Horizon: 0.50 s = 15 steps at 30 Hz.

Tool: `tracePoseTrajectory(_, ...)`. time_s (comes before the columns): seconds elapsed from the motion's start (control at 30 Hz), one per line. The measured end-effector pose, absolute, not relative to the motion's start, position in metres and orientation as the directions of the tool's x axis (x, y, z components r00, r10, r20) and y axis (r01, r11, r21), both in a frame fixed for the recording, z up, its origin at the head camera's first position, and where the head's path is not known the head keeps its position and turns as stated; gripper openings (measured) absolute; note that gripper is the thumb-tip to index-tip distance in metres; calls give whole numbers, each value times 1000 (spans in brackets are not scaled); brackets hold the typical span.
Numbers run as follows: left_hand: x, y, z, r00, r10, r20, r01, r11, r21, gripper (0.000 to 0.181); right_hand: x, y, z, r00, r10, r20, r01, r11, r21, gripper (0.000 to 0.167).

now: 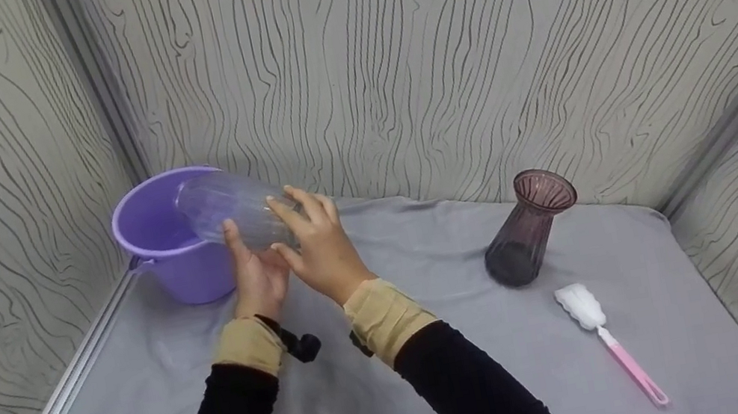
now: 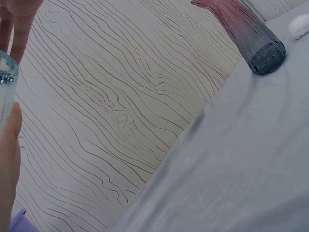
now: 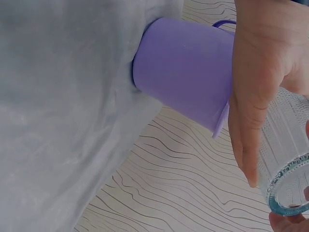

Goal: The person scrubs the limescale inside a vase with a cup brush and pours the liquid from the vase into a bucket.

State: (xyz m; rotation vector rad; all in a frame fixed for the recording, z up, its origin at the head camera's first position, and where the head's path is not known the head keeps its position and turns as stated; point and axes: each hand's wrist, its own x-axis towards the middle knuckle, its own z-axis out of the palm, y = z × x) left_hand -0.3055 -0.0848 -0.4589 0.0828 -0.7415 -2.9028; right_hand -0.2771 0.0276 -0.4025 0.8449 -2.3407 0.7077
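Clear vase [image 1: 236, 207], gripped between your left hand [image 1: 261, 285] and right hand [image 1: 325, 251] — tipped over bucket [image 1: 194, 277], ahead-left; plum vase [image 1: 524, 236], brush [image 1: 620, 354] rightward — untouched.

A gray cloth [image 1: 351, 407] is covering the table and forming the surface that is carrying everything. It is wrinkling in soft, shallow folds, and its far edge is running along the foot of the wood-grain-patterned back wall [image 1: 375, 69]. At the far left corner, a purple plastic bucket [image 1: 191, 275] is standing upright on the cloth, its mouth facing up. Well apart from it, toward the right, a ribbed plum-tinted glass vase [image 1: 522, 237] is standing on its darker base, its rim flaring outward. Nearer the viewer, a bottle brush [image 1: 606, 336] is lying flat, its white head pointing toward the vase, its pink looped handle pointing away.
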Motion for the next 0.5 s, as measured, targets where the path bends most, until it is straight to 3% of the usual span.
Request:
tracePoseTrajectory(0.13,-306,-84,-457,-987,-158,-14,137,-894,427,77,-276,27,-400,-644,-425,637,-696,671,-257,58)
tracePoseTrajectory(0.5,-304,-87,-452,-989,-145,1,135,-919,370,80,-277,20,-389,-625,-489,608,-708,684,-178,57)
